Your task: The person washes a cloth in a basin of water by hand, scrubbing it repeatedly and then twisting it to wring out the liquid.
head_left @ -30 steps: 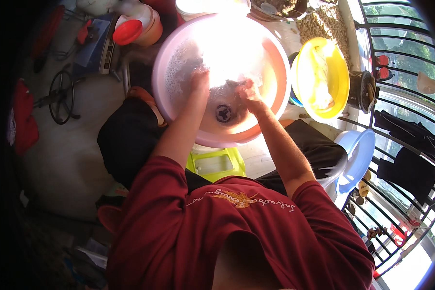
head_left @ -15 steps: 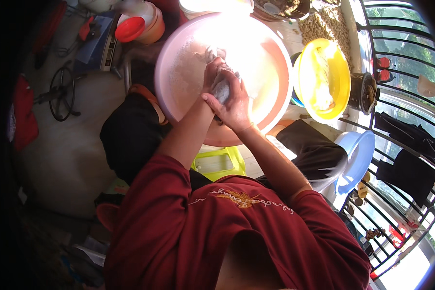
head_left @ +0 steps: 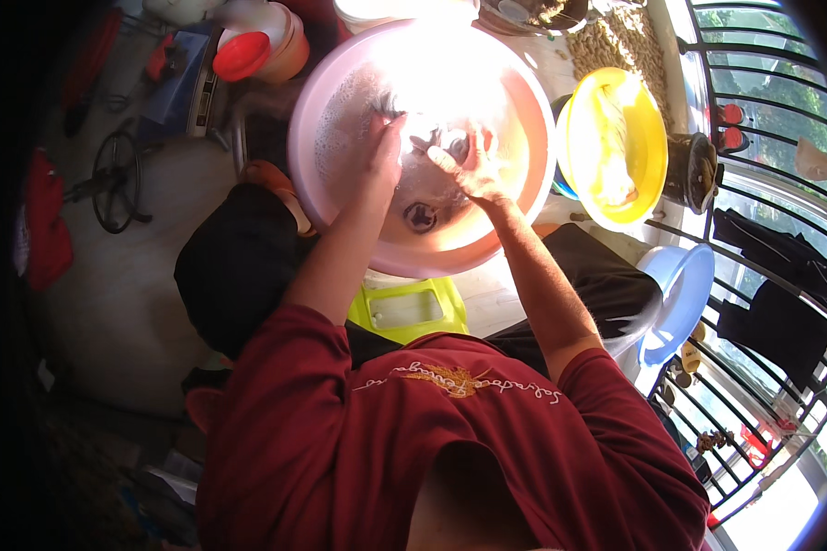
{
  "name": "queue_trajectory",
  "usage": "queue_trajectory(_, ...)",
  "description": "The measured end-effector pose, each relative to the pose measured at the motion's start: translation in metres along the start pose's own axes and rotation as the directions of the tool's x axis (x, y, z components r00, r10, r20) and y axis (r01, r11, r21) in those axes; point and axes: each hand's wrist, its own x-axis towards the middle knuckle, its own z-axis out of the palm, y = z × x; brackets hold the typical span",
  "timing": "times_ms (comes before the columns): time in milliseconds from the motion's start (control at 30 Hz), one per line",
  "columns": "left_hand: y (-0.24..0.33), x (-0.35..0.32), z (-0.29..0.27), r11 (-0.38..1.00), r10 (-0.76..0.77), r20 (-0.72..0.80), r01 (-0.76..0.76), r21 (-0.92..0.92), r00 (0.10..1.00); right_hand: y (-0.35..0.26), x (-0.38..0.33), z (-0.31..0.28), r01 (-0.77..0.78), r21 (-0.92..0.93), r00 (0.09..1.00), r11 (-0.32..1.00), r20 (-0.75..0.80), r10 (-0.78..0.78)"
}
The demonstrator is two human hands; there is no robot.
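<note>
Both of my hands are down inside a large pink basin [head_left: 305, 165] of soapy water. A wet, greyish-white cloth [head_left: 452, 140] lies loosely between them, partly washed out by glare. On the basin's left side, my left hand [head_left: 388, 151] is edge-on beside the cloth; its fingers are hidden in glare and cloth. My right hand [head_left: 476, 167] rests at the cloth's right side, its thumb and fingers spread apart. Below the hands, a small round dark-and-light patch [head_left: 421, 217] shows near the basin's front wall.
Right of the basin is a yellow basin [head_left: 657, 156] with pale cloth inside; a blue basin [head_left: 694, 294] sits lower right. A lime-green stool [head_left: 450, 308] stands in front. A red-lidded bucket [head_left: 289, 55] is at the back left, and barred windows [head_left: 763, 110] line the right.
My hands have moved apart from their clasp around the bunched cloth. The cloth has loosened low in the basin, and the round patch near the front wall is now uncovered.
</note>
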Motion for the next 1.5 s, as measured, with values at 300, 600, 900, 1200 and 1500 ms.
queue_trajectory(300, -0.002, 0.012, -0.003, 0.635, 0.019, -0.132, 0.090, 0.768, 0.991, -0.021, 0.002, -0.017, -0.209, 0.587, 0.970, 0.783, 0.224, 0.091)
queue_trajectory(600, 0.062, -0.064, 0.027, 0.934, -0.280, 0.241, 0.321, -0.156, 0.929, -0.096, -0.079, -0.024, 0.390, 0.288, 0.921, 0.874, -0.119, -0.372)
queue_trajectory(900, 0.000, -0.020, 0.021, 0.830, -0.319, 0.214, 0.381, -0.407, 0.923, -0.073, -0.022, 0.002, 0.151, 0.564, 0.984, 0.812, -0.168, -0.066)
queue_trajectory(1200, 0.009, -0.012, 0.013, 0.990, -0.142, 0.000, 0.142, 0.011, 0.990, 0.027, 0.017, 0.012, -0.138, 0.322, 0.986, 0.937, 0.139, 0.097)
queue_trajectory(1500, -0.024, 0.023, -0.020, 0.637, 0.036, -0.042, 0.009, 0.770, 0.998, 0.016, 0.014, -0.004, -0.146, 0.263, 0.926, 0.954, 0.375, 0.038)
